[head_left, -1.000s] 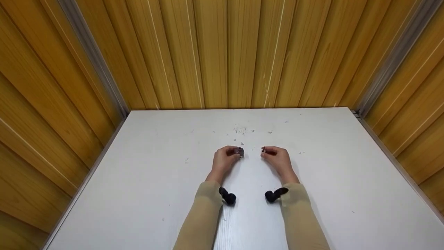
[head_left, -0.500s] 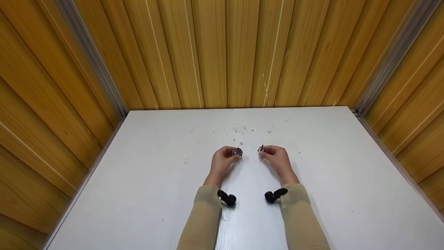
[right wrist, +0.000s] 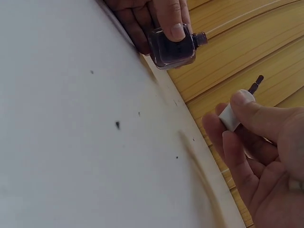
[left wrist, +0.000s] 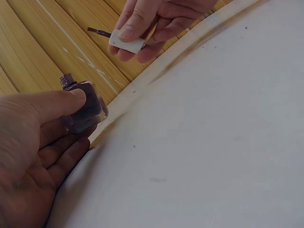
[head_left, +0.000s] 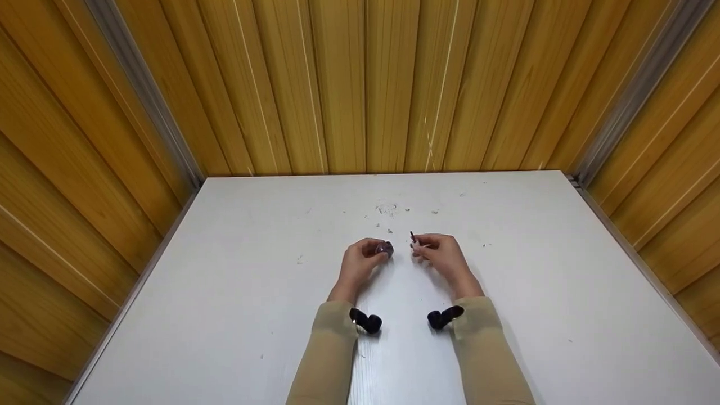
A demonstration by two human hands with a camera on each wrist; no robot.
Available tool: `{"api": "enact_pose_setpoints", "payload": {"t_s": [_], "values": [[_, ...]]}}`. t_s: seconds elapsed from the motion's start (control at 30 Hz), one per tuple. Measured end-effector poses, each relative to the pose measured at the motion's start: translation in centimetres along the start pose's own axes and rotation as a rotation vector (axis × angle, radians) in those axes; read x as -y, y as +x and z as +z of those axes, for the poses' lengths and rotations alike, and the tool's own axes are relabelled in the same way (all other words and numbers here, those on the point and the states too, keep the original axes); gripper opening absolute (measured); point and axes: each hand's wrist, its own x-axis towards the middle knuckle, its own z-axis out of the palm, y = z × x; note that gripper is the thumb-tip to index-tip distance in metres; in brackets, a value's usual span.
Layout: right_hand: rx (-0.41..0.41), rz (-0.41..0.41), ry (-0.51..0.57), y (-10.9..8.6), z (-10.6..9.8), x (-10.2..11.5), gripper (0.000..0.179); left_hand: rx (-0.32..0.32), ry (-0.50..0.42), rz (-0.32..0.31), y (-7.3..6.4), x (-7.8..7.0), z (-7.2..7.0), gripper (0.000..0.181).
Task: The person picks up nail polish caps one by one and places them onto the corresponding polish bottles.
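Note:
My left hand (head_left: 360,263) pinches a small square bottle of dark purple nail polish (left wrist: 87,108) between thumb and fingers. Its threaded neck is bare, and the glass shows clear at the edges. A short gap to the right, my right hand (head_left: 444,257) pinches the white nail polish cap (right wrist: 231,117) by its sides. From the cap a dark, polish-coated brush (right wrist: 257,83) sticks out, pointing up and away from the palm. Bottle and cap are apart, both held above the white table (head_left: 236,315).
Small dark specks and smudges (head_left: 387,209) mark the table beyond the hands. A wood-patterned panel wall (head_left: 337,84) rises behind the table, with grey metal posts (head_left: 149,90) at the corners. Black wrist cameras (head_left: 367,321) sit on both beige sleeves.
My right hand has moved slightly left, toward the bottle, and the cap has turned so its brush now shows pointing up. The left hand stays nearly in place, holding the bottle.

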Motion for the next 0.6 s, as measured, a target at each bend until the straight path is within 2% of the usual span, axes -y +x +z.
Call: {"api": "enact_pose_setpoints", "payload": {"t_s": [0.17,0.4,0.6], "values": [[0.007,-0.051,-0.017,-0.2,0.0,0.7,0.026,0.005,0.018,-0.005,0.0,0.0,0.0,0.026],[0.01,-0.107,-0.106,-0.3,-0.2,1.1,0.023,-0.008,0.032,0.02,-0.1,-0.1,0.0,0.027],[0.011,-0.187,-0.132,-0.4,-0.2,1.3,0.021,-0.01,0.102,0.026,-0.2,-0.1,0.1,0.029]]}}
